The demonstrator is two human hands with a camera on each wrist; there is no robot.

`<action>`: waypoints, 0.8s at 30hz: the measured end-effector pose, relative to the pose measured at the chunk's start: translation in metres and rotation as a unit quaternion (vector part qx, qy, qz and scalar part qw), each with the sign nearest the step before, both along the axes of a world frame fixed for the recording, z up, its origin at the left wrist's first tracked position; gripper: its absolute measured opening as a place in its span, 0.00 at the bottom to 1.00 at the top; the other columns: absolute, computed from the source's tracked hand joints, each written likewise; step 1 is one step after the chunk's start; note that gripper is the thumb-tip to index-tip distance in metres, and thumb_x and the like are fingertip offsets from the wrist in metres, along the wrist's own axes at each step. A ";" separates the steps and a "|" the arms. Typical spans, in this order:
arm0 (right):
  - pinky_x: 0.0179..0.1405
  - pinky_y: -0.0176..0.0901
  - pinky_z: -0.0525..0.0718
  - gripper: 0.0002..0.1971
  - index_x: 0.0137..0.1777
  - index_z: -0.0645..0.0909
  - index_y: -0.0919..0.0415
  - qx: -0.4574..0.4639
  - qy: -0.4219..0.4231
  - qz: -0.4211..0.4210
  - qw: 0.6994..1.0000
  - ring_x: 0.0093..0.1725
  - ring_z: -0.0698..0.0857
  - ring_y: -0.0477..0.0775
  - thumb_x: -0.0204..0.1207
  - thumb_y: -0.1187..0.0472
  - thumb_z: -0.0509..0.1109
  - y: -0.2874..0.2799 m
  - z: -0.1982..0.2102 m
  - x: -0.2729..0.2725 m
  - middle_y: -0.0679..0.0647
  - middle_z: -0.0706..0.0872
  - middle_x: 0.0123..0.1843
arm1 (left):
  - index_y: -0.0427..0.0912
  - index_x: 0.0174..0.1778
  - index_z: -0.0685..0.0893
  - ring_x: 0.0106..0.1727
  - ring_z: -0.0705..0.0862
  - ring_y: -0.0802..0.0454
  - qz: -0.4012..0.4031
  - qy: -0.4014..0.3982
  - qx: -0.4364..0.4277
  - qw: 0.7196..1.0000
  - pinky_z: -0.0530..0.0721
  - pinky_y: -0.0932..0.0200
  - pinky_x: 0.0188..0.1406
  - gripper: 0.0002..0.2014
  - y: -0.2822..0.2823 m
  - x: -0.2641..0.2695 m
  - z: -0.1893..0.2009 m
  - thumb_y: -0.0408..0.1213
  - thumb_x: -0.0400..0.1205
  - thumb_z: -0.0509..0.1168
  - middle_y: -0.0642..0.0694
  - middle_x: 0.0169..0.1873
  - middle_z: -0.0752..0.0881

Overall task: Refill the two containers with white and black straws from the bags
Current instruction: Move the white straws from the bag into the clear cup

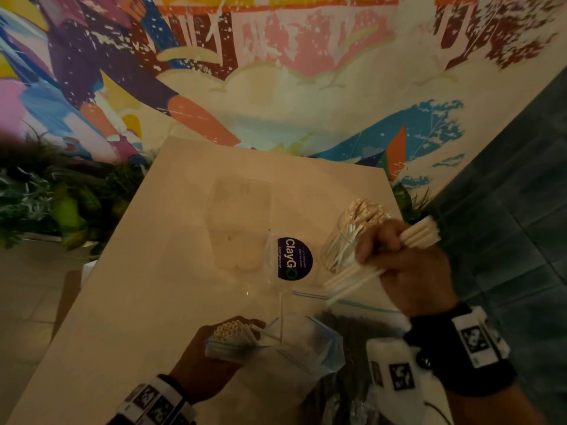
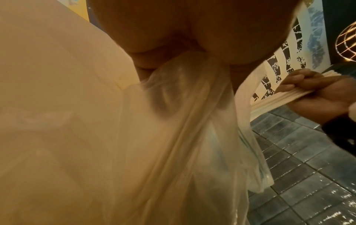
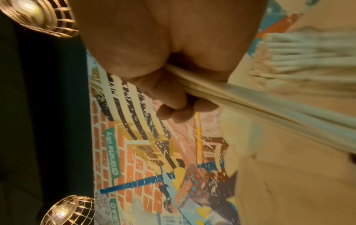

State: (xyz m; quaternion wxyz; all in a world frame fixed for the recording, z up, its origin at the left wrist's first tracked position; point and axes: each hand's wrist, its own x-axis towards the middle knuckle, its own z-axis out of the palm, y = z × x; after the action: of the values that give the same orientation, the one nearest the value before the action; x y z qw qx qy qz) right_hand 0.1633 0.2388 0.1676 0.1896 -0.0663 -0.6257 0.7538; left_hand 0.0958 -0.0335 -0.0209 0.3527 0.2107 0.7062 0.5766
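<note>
Cream laminate covered the table (image 1: 129, 302), which ran from 6 o'clock up to a painted mural wall (image 1: 276, 72) at 12 in the head view; green plants (image 1: 61, 204) sat at 9 and dark teal tiles (image 1: 521, 210) at 3. At centre stood a clear cup (image 1: 294, 262) with a purple sticker, and just beside it at 2 o'clock a glass (image 1: 346, 240) packed with white straws. The right hand (image 1: 411, 268) was clamped on a bundle (image 1: 352, 280) of white straws near that glass. The left hand (image 1: 208, 360) at 6 gripped a bag (image 1: 306, 348) holding more white straws (image 1: 230, 331). A second bag (image 1: 352, 305) lay flat toward 5.

From the left wrist, fingers (image 2: 146, 67) pinched the bag's film (image 2: 183, 121) over the table (image 2: 48, 76), with grey floor tiles (image 2: 308, 175) at 4 and a wire lamp (image 2: 346, 39) at 2.

From the right wrist, fingers (image 3: 169, 97) curled round the bundle (image 3: 269, 105), mural (image 3: 154, 152) behind, lamps (image 3: 36, 16) at 10 and 7.
</note>
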 end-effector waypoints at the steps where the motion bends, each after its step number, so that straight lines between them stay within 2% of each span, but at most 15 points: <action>1: 0.38 0.35 0.81 0.18 0.23 0.68 0.52 0.016 0.023 -0.029 0.999 0.31 0.80 0.53 0.51 0.79 0.63 0.007 0.009 -0.003 0.56 0.81 0.26 | 0.39 0.56 0.86 0.62 0.84 0.48 0.000 0.010 0.007 1.000 0.79 0.46 0.67 0.22 0.000 0.000 0.003 0.46 0.69 0.75 0.44 0.58 0.87; 2: 0.40 0.35 0.81 0.19 0.24 0.67 0.53 0.031 0.046 -0.056 0.997 0.32 0.80 0.53 0.52 0.80 0.62 0.014 0.018 -0.007 0.56 0.81 0.27 | 0.42 0.55 0.87 0.61 0.84 0.48 0.001 0.021 0.008 1.000 0.80 0.47 0.67 0.20 0.000 0.001 0.004 0.45 0.70 0.74 0.45 0.57 0.87; 3: 0.41 0.36 0.82 0.20 0.25 0.68 0.52 0.044 0.069 -0.080 0.993 0.33 0.81 0.52 0.53 0.82 0.61 0.022 0.027 -0.012 0.54 0.81 0.27 | 0.44 0.56 0.87 0.62 0.84 0.49 -0.004 0.027 0.009 1.000 0.79 0.46 0.68 0.21 0.000 0.001 0.003 0.48 0.69 0.74 0.46 0.58 0.87; 5: 0.43 0.42 0.81 0.24 0.26 0.71 0.49 0.065 0.117 -0.127 0.983 0.34 0.82 0.51 0.58 0.84 0.59 0.035 0.041 -0.021 0.51 0.81 0.28 | 0.41 0.60 0.84 0.64 0.82 0.47 -0.001 0.019 0.013 1.000 0.77 0.45 0.69 0.35 -0.001 0.002 0.007 0.60 0.63 0.74 0.43 0.60 0.85; 6: 0.43 0.44 0.81 0.25 0.26 0.72 0.48 0.073 0.142 -0.150 0.976 0.34 0.83 0.51 0.59 0.85 0.58 0.040 0.047 -0.026 0.49 0.81 0.28 | 0.40 0.60 0.84 0.63 0.83 0.46 0.004 0.017 0.022 1.000 0.78 0.46 0.69 0.35 0.000 0.001 0.006 0.60 0.63 0.75 0.42 0.60 0.85; 8: 0.43 0.46 0.79 0.25 0.26 0.74 0.48 0.069 0.187 -0.180 0.963 0.35 0.82 0.53 0.58 0.84 0.59 0.049 0.054 -0.036 0.47 0.82 0.27 | 0.47 0.53 0.88 0.59 0.85 0.49 0.005 0.056 0.041 0.998 0.82 0.52 0.63 0.18 0.003 0.002 0.018 0.48 0.69 0.75 0.48 0.54 0.89; 9: 0.44 0.46 0.79 0.24 0.25 0.74 0.48 0.065 0.197 -0.190 0.960 0.35 0.81 0.54 0.58 0.83 0.60 0.053 0.055 -0.041 0.48 0.82 0.28 | 0.51 0.52 0.88 0.57 0.86 0.51 0.002 0.072 0.048 0.996 0.83 0.54 0.61 0.15 0.004 0.002 0.023 0.46 0.69 0.74 0.51 0.52 0.89; 11: 0.43 0.44 0.80 0.22 0.25 0.72 0.48 0.068 0.182 -0.214 0.957 0.34 0.80 0.55 0.56 0.81 0.62 0.061 0.049 -0.051 0.56 0.79 0.29 | 0.55 0.52 0.88 0.57 0.86 0.53 -0.004 0.077 0.062 0.995 0.83 0.51 0.62 0.17 0.004 0.002 0.031 0.51 0.68 0.74 0.53 0.52 0.89; 13: 0.40 0.42 0.81 0.20 0.25 0.70 0.49 0.083 0.127 -0.230 0.961 0.33 0.80 0.54 0.54 0.80 0.63 0.066 0.033 -0.060 0.61 0.74 0.31 | 0.54 0.53 0.88 0.57 0.86 0.54 -0.005 0.074 0.068 0.995 0.83 0.49 0.62 0.18 0.004 0.002 0.030 0.54 0.68 0.74 0.54 0.52 0.89; 16: 0.40 0.36 0.82 0.21 0.30 0.63 0.57 0.126 0.054 -0.233 0.963 0.31 0.81 0.47 0.60 0.86 0.61 0.071 0.009 -0.067 0.63 0.70 0.33 | 0.56 0.52 0.88 0.57 0.86 0.54 -0.005 0.068 0.070 0.995 0.83 0.47 0.62 0.20 0.004 0.003 0.031 0.58 0.67 0.74 0.54 0.52 0.89; 20: 0.39 0.34 0.82 0.24 0.32 0.62 0.57 0.126 0.055 -0.222 0.965 0.29 0.81 0.45 0.61 0.90 0.57 0.075 0.007 -0.072 0.64 0.67 0.35 | 0.63 0.50 0.87 0.55 0.86 0.58 0.009 0.067 0.081 0.994 0.83 0.61 0.60 0.22 0.002 0.005 0.034 0.67 0.63 0.71 0.60 0.50 0.89; 24: 0.37 0.37 0.82 0.25 0.33 0.61 0.57 0.123 0.044 -0.201 0.971 0.29 0.81 0.47 0.60 0.91 0.58 0.078 0.003 -0.076 0.68 0.67 0.36 | 0.56 0.51 0.88 0.54 0.87 0.56 0.011 0.056 0.093 0.994 0.84 0.60 0.58 0.24 0.004 0.004 0.038 0.64 0.63 0.73 0.55 0.50 0.90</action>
State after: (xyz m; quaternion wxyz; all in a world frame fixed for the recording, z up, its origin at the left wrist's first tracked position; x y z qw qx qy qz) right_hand 0.0876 0.3164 0.1703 0.3707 -0.1338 -0.6785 0.6199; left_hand 0.1003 -0.0297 0.0170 0.2852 0.2661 0.6706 0.6310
